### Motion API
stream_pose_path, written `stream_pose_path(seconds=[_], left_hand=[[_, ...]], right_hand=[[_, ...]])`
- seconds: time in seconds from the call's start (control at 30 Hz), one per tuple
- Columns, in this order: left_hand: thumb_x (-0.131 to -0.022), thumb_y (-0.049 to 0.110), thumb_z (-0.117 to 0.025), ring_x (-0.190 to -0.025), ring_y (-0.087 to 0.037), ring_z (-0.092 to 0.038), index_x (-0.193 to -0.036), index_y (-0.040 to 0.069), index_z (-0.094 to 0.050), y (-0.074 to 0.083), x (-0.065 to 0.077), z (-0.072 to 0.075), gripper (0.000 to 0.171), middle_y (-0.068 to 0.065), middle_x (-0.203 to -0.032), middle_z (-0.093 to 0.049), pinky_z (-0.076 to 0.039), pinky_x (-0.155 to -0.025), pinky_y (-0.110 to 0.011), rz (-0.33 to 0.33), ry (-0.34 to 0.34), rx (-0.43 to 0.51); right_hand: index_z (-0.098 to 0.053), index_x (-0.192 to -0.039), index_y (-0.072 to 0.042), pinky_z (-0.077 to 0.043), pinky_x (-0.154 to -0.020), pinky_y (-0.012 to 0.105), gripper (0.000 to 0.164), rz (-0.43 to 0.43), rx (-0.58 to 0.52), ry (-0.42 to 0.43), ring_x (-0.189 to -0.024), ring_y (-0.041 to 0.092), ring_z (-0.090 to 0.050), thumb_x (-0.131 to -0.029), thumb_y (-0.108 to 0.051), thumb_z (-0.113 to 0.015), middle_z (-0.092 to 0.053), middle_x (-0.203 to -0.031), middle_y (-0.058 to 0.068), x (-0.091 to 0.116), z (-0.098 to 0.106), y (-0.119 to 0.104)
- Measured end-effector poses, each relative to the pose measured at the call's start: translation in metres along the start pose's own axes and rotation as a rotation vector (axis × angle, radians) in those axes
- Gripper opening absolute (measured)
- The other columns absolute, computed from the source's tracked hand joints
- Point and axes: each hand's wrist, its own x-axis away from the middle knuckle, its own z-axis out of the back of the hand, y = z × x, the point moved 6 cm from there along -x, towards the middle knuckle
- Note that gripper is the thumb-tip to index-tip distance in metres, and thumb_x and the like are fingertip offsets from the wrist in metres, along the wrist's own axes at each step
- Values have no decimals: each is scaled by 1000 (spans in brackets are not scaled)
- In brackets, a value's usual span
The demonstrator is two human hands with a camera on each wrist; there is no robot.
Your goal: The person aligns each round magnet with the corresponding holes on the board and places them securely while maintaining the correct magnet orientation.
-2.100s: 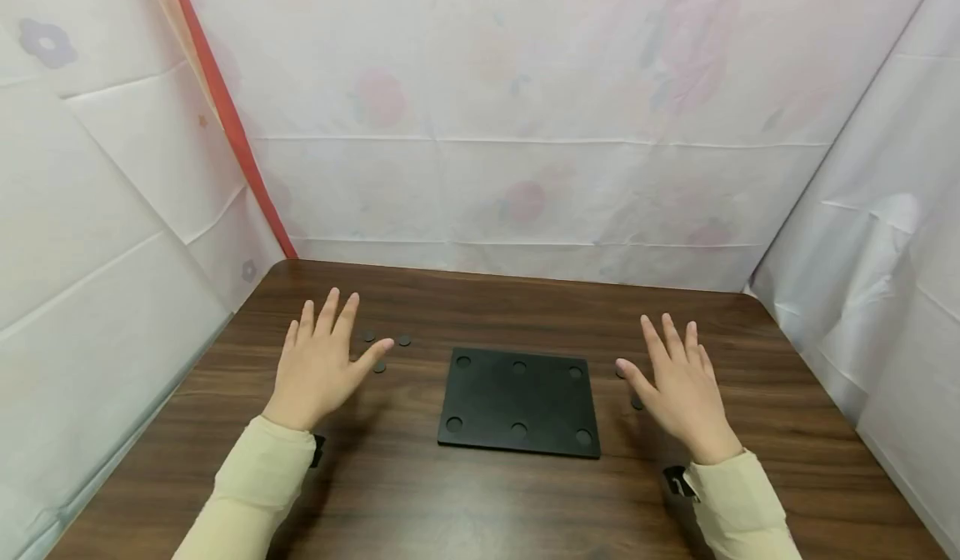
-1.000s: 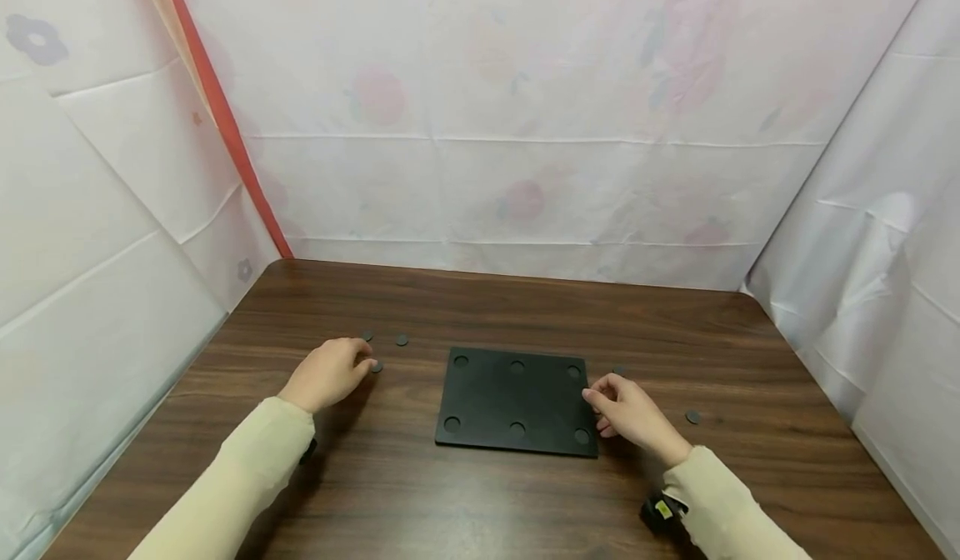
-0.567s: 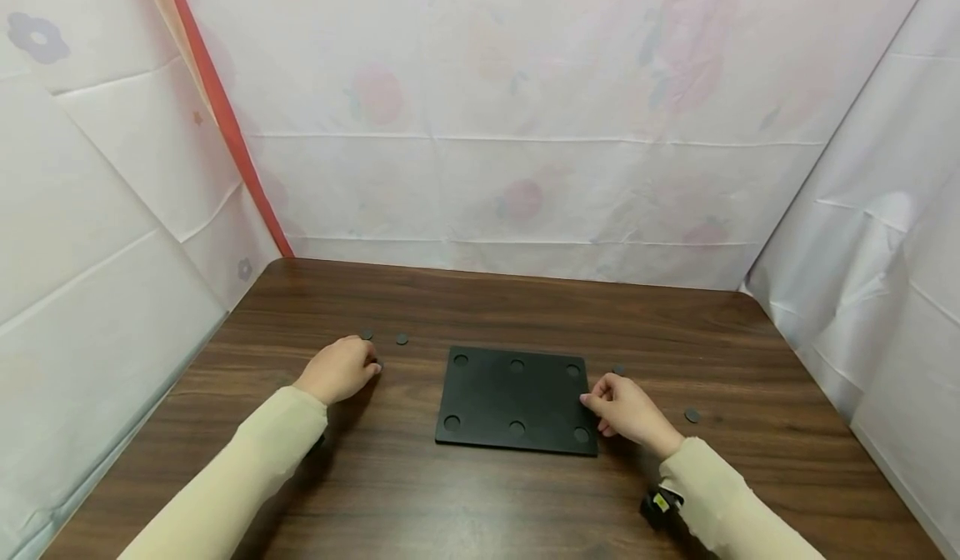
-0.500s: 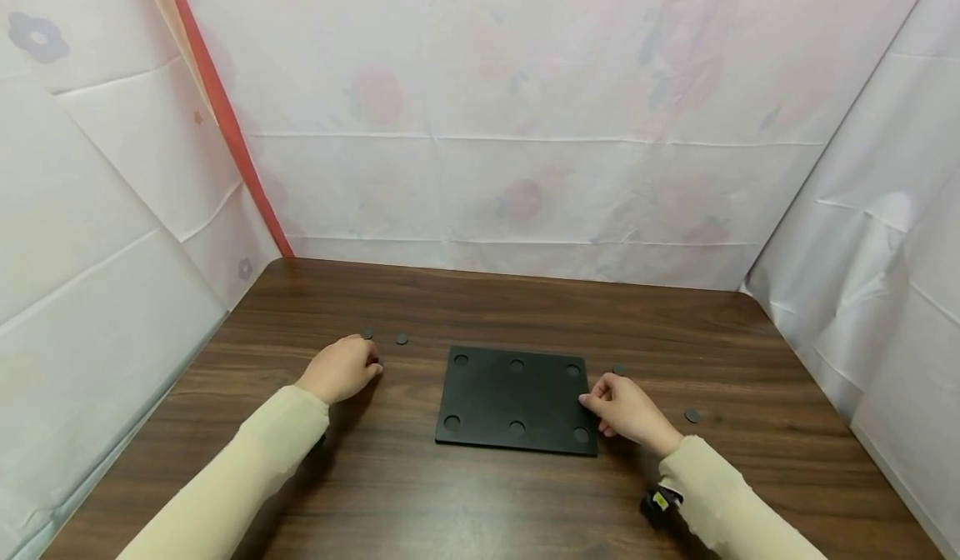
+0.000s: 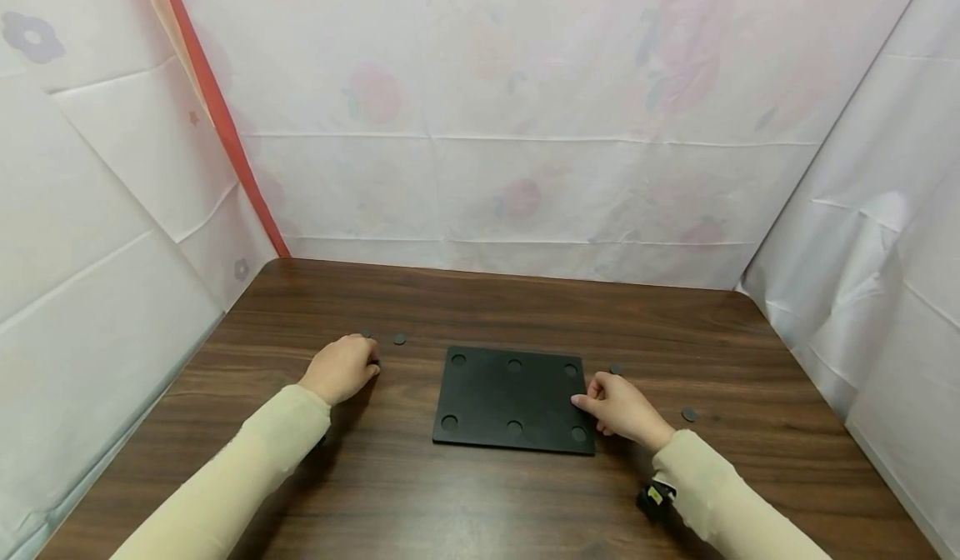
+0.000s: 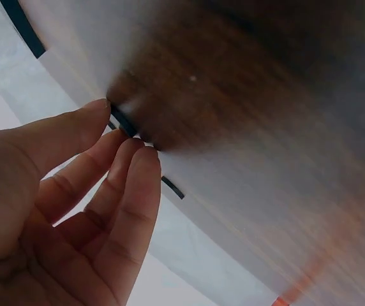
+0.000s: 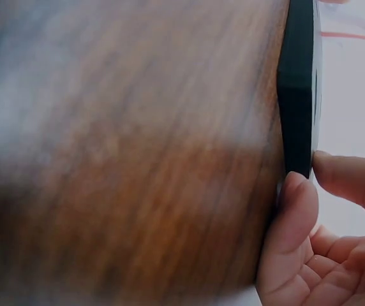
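In the head view my left hand (image 5: 341, 368) is lowered to the table, left of a black board (image 5: 510, 397) with several shallow round recesses. Its thumb and fingertips pinch the edge of a small dark disc (image 6: 124, 121), seen edge-on in the left wrist view and mostly hidden in the head view. My right hand (image 5: 621, 408) grips the board's right edge, thumb on top and fingers against the side, as the right wrist view also shows. The board lies flat on the table.
Behind my left hand lie a dark disc (image 5: 400, 339) and another disc (image 5: 367, 334), partly covered. On the right, one disc (image 5: 616, 369) is near the board and another disc (image 5: 688, 414) lies farther out. Patterned white sheets (image 5: 480, 110) enclose the brown wooden table (image 5: 465, 510).
Both hands, earlier spread above the table, have come down. The left has curled and pinched a disc; the right has moved left and taken hold of the board's edge. The board stays in place.
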Motion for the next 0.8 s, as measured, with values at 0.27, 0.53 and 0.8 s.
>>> stream_pose_path(seconds=[0.27, 0.53, 0.8], left_hand=[[-89, 8, -69, -72, -19, -64, -88, 4, -71, -3, -2, 1, 5, -8, -84, -70, -54, -65, -37, 24, -21, 52], [-89, 8, -70, -71, -17, -61, -90, 3, -70, -4, -5, 2, 5, -8, -86, -69, -53, -65, -37, 40, -46, 69], [-88, 14, -72, -68, -16, -53, -81, 8, -66, -17, -11, 1, 11, -3, -77, -62, -45, -63, -32, 84, -93, 162]], right_hand=[[-50, -81, -8, -50, -51, 30, 28, -10, -12, -12, -54, 18, -56, -95, -26, -66, -52, -64, 5, -1, 1, 0], [-50, -81, -8, -51, -51, 30, 29, -10, -21, -20, -54, 18, -57, -95, -27, -66, -53, -65, 6, 0, 0, 2], [-50, -81, -7, -51, -51, 31, 28, 4, -26, -29, -54, 19, -57, -95, -26, -66, -52, -64, 6, -1, 0, 1]])
